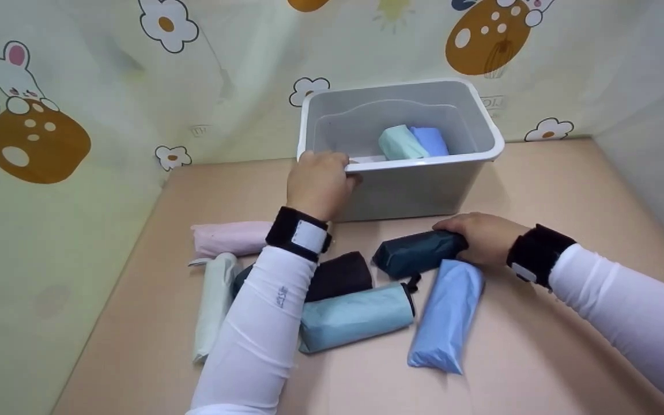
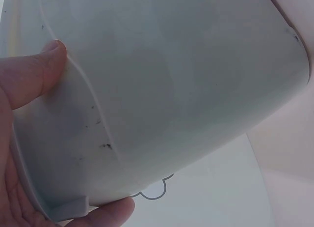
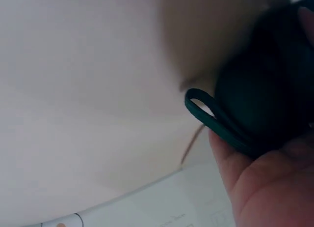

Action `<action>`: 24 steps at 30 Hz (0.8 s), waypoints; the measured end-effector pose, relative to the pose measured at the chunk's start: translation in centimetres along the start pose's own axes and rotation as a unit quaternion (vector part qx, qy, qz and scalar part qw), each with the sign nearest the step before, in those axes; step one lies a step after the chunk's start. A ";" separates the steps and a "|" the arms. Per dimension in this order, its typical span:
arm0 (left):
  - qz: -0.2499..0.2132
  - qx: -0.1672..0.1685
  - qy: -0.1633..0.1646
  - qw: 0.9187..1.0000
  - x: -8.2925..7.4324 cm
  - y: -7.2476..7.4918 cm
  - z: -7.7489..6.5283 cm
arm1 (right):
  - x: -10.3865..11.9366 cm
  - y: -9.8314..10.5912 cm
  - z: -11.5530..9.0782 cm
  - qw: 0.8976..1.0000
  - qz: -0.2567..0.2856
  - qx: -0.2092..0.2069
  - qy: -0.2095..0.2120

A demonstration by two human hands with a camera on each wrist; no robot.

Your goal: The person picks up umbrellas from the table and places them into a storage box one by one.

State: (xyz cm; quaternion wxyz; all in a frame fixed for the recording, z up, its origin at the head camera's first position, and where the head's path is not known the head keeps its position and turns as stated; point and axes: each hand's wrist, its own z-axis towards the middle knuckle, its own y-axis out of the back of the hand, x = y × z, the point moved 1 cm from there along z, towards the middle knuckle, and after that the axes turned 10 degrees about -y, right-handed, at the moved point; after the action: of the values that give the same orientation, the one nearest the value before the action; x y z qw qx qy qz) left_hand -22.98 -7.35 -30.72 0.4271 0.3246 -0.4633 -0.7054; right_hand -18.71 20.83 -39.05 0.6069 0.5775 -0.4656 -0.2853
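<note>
My left hand (image 1: pixel 319 183) grips the near left corner of a grey plastic bin (image 1: pixel 407 190); in the left wrist view the thumb (image 2: pixel 41 72) presses its outer wall. My right hand (image 1: pixel 490 233) holds the end of a dark green folded umbrella (image 1: pixel 418 252), which lies on the table in front of the bin. A wrist loop (image 3: pixel 206 114) sticks out from its end in the right wrist view. Just below that hand lies a light blue folded umbrella (image 1: pixel 447 317). Inside the bin are a mint bundle (image 1: pixel 402 143) and a blue-violet one (image 1: pixel 430 141).
A teal folded umbrella (image 1: pixel 358 316) and a black one (image 1: pixel 343 276) lie mid-table, the black one partly hidden by my left forearm. Farther left are a pink bundle (image 1: pixel 231 238) and a pale mint one (image 1: pixel 214 305). A patterned sheet (image 1: pixel 240 115) hangs behind the bin.
</note>
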 end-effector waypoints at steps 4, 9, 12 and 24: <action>0.002 0.002 -0.004 1.000 0.0 0.0 0.0 | 0.0 -0.2 0.0 1.000 -0.005 -0.005 -0.004; -0.006 -0.001 0.000 1.000 0.0 0.0 0.0 | 0.0 -0.3 0.1 1.000 -0.018 -0.012 -0.003; -0.009 -0.007 0.002 1.000 0.0 0.0 0.0 | 0.0 -0.3 0.1 1.000 -0.021 -0.019 0.003; -0.007 -0.012 -0.001 1.000 0.1 -0.1 0.0 | -0.1 -0.2 0.0 0.999 -0.005 -0.042 0.005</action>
State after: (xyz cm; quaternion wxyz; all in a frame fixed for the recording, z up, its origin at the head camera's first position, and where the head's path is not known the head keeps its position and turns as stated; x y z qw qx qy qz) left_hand -23.07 -7.37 -30.83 0.4254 0.3222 -0.4530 -0.7141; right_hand -18.67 20.89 -39.25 0.6315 0.5550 -0.4472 -0.3052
